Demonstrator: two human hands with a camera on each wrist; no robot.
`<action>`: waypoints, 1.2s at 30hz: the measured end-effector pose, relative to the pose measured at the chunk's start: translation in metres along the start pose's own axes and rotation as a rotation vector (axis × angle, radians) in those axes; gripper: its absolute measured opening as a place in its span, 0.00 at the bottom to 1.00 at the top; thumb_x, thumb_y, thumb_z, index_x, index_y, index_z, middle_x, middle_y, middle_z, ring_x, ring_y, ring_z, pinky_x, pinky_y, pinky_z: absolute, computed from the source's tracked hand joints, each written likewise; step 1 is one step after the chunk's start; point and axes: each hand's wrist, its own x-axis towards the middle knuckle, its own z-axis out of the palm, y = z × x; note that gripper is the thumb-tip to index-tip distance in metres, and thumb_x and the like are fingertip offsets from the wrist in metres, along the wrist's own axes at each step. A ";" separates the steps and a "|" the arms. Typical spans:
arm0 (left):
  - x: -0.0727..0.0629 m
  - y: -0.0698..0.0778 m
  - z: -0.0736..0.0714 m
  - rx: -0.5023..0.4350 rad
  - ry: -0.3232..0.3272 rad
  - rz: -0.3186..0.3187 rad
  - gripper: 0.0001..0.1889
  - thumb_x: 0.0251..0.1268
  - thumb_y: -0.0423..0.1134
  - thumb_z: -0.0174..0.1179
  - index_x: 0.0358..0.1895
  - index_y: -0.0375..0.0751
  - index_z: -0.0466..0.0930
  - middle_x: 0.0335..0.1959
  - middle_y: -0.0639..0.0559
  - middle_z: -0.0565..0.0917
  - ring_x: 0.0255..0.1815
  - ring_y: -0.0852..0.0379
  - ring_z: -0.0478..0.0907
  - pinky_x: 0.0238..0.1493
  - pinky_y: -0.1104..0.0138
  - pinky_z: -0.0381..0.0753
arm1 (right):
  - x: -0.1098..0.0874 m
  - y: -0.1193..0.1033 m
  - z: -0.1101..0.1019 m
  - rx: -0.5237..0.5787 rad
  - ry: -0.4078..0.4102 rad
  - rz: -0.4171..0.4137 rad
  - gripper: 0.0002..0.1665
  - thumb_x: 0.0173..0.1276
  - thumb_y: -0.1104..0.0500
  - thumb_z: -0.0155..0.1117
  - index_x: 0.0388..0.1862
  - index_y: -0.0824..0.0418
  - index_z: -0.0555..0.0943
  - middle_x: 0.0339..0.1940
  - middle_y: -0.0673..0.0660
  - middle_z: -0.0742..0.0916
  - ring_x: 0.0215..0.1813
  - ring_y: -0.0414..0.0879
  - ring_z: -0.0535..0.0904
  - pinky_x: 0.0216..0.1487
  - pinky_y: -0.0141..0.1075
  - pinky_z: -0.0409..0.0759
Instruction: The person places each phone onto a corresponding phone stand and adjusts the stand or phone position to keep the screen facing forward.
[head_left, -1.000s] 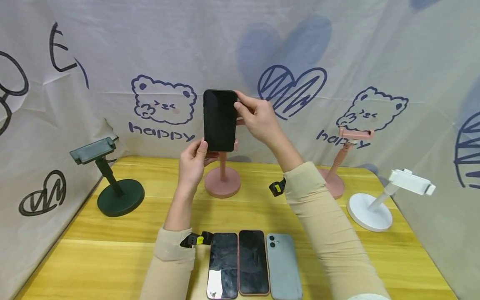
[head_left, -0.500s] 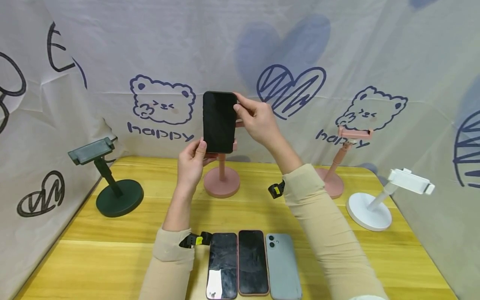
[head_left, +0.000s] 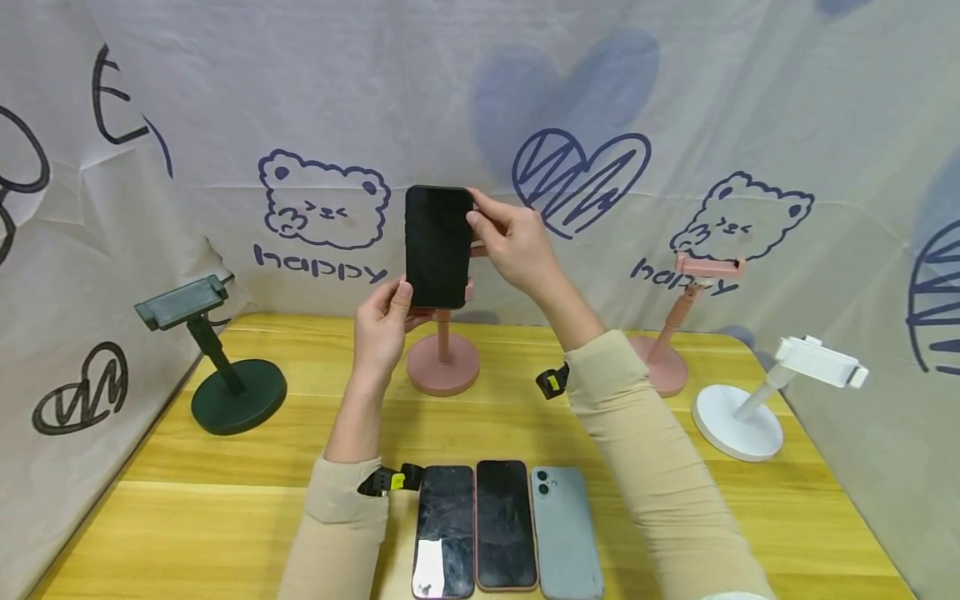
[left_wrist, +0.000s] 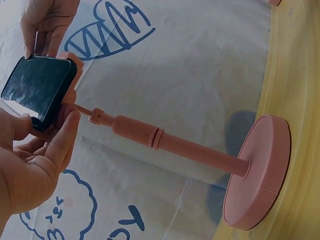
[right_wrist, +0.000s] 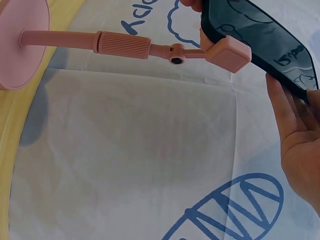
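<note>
A dark-screened smartphone (head_left: 438,247) stands upright in front of the pink phone stand (head_left: 444,364) at the back middle. My left hand (head_left: 381,325) grips its lower left corner, thumb on the front and fingers behind. At the upper right edge, my right hand (head_left: 517,242) pinches the phone between thumb and fingers. In the right wrist view a pink clamp end (right_wrist: 231,54) laps the phone's lower edge. The left wrist view shows the stand's ribbed pole (left_wrist: 135,131) running up to the holder behind the phone; most of that holder is hidden.
Two phones screen up, one dark (head_left: 446,533) and one pink-edged (head_left: 507,525), lie beside a pale blue phone (head_left: 567,533) lying back up. A green stand (head_left: 238,396) is at left; another pink stand (head_left: 667,367) and a white stand (head_left: 738,423) are at right.
The phone has moved slightly down against the stand, with both hands still holding it. The rest of the scene shifts only slightly with the head view.
</note>
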 end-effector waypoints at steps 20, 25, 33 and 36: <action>0.001 0.000 -0.002 0.023 -0.003 -0.025 0.22 0.84 0.43 0.50 0.69 0.31 0.76 0.59 0.32 0.82 0.47 0.56 0.87 0.51 0.66 0.88 | -0.004 0.003 0.003 -0.020 -0.004 -0.009 0.26 0.81 0.61 0.60 0.75 0.62 0.73 0.45 0.69 0.87 0.43 0.55 0.90 0.45 0.38 0.90; 0.001 0.000 -0.002 0.067 0.011 -0.041 0.24 0.83 0.46 0.51 0.69 0.32 0.76 0.62 0.35 0.82 0.57 0.45 0.84 0.54 0.64 0.87 | -0.009 0.008 0.006 0.013 -0.025 0.020 0.26 0.81 0.62 0.59 0.75 0.63 0.73 0.55 0.67 0.87 0.44 0.56 0.90 0.45 0.38 0.90; 0.002 0.000 -0.003 0.099 0.021 -0.038 0.24 0.83 0.48 0.52 0.68 0.34 0.78 0.62 0.38 0.83 0.59 0.43 0.83 0.56 0.60 0.87 | -0.015 0.014 0.010 0.021 -0.023 -0.005 0.25 0.81 0.63 0.59 0.74 0.64 0.74 0.53 0.68 0.88 0.43 0.57 0.90 0.45 0.40 0.90; 0.002 0.000 -0.003 0.096 0.026 -0.037 0.24 0.83 0.48 0.52 0.68 0.34 0.78 0.62 0.38 0.83 0.57 0.45 0.83 0.54 0.65 0.87 | -0.015 0.015 0.010 -0.014 -0.027 -0.024 0.25 0.81 0.63 0.59 0.73 0.65 0.75 0.53 0.67 0.89 0.42 0.55 0.91 0.45 0.40 0.90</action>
